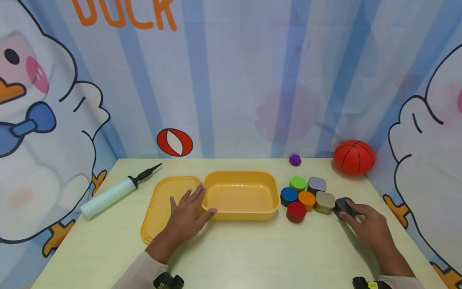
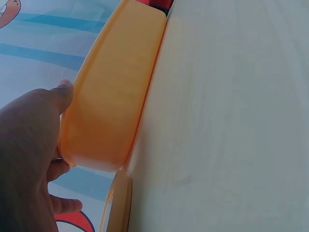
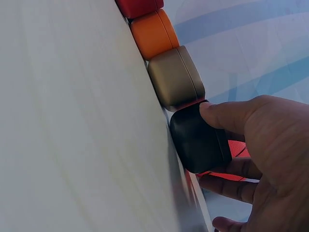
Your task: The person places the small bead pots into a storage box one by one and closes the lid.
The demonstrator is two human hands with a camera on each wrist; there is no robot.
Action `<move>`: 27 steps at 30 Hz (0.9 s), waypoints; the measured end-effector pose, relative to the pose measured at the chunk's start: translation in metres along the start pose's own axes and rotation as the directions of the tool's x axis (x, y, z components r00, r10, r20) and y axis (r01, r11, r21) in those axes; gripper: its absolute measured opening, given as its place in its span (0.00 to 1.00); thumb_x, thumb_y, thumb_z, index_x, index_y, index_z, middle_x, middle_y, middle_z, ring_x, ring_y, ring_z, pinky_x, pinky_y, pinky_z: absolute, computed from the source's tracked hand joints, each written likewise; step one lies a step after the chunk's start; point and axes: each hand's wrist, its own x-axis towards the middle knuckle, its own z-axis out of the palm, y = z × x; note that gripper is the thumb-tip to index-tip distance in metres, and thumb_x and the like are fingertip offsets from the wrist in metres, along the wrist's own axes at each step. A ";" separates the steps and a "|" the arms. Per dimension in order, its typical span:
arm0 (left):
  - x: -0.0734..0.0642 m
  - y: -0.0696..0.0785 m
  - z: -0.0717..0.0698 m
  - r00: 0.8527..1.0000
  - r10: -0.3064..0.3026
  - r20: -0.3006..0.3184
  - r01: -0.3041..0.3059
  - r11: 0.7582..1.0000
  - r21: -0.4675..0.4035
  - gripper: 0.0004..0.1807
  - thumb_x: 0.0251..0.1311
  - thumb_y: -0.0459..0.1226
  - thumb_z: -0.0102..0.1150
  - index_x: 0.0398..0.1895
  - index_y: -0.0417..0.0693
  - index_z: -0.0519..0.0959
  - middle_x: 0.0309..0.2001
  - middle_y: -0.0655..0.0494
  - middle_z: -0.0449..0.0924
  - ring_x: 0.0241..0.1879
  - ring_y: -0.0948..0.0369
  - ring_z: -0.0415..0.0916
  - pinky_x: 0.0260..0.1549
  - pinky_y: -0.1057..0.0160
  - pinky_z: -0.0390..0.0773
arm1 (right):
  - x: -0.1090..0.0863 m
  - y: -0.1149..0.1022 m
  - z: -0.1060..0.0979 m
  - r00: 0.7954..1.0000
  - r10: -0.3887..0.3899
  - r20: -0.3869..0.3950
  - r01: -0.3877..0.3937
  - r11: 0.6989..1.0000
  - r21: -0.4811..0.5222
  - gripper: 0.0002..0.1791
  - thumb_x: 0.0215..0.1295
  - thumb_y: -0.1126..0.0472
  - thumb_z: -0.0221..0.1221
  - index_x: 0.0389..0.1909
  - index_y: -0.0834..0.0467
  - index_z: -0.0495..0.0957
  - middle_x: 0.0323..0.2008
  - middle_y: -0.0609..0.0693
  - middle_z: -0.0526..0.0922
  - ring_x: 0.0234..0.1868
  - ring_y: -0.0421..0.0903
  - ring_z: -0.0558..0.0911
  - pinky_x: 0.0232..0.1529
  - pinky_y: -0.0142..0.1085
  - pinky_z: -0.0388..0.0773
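Note:
My left hand (image 1: pixel 185 218) rests against the left end of a yellow plastic box (image 1: pixel 240 216), its fingers spread and fairly straight, thumb along the near rim. Beneath that hand lies a matching flat yellow lid (image 1: pixel 153 218). My right hand (image 1: pixel 371 226) pinches a small black case (image 3: pixel 198 140) with rounded corners between thumb and fingers. Beside it sits a gold-beige case (image 1: pixel 325 202) of like shape, apparently touching it in the right wrist view. Round pieces in red (image 1: pixel 296 212), orange (image 1: pixel 306 199), blue (image 1: pixel 289 196) and green (image 1: pixel 297 183) cluster there, plus a grey-lilac square one (image 1: pixel 317 184).
A pale green hand pump (image 1: pixel 112 196) with a black nozzle lies at the table's left. Toward the back right are a red basketball (image 1: pixel 354 157) and a small purple object (image 1: pixel 294 160). A printed curtain (image 1: pixel 238 80) stands along the back edge.

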 end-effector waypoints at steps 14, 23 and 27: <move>-0.001 0.002 -0.002 1.000 -0.013 0.018 0.013 1.000 0.008 0.48 0.77 0.66 0.53 0.89 0.51 0.57 0.89 0.57 0.52 0.86 0.35 0.55 0.73 0.11 0.36 | -0.007 0.002 -0.009 0.984 -0.091 -0.153 0.086 0.995 -0.040 0.35 0.73 0.47 0.72 0.72 0.63 0.79 0.66 0.76 0.80 0.67 0.78 0.78 0.61 0.72 0.77; 0.000 0.000 -0.001 0.999 -0.023 0.031 0.022 1.000 0.014 0.49 0.77 0.67 0.52 0.89 0.51 0.56 0.90 0.57 0.51 0.87 0.36 0.52 0.73 0.11 0.34 | -0.003 -0.009 -0.013 0.929 -0.218 -0.298 0.167 0.968 -0.187 0.31 0.66 0.53 0.74 0.67 0.64 0.83 0.60 0.73 0.83 0.59 0.75 0.80 0.54 0.74 0.74; 0.000 0.000 -0.001 0.999 -0.030 0.043 0.030 1.000 0.002 0.49 0.78 0.67 0.52 0.90 0.52 0.55 0.90 0.58 0.50 0.88 0.36 0.51 0.74 0.11 0.34 | -0.001 -0.016 -0.015 0.883 -0.272 -0.383 0.199 0.955 -0.220 0.30 0.62 0.56 0.75 0.64 0.64 0.85 0.58 0.71 0.85 0.58 0.74 0.80 0.55 0.77 0.71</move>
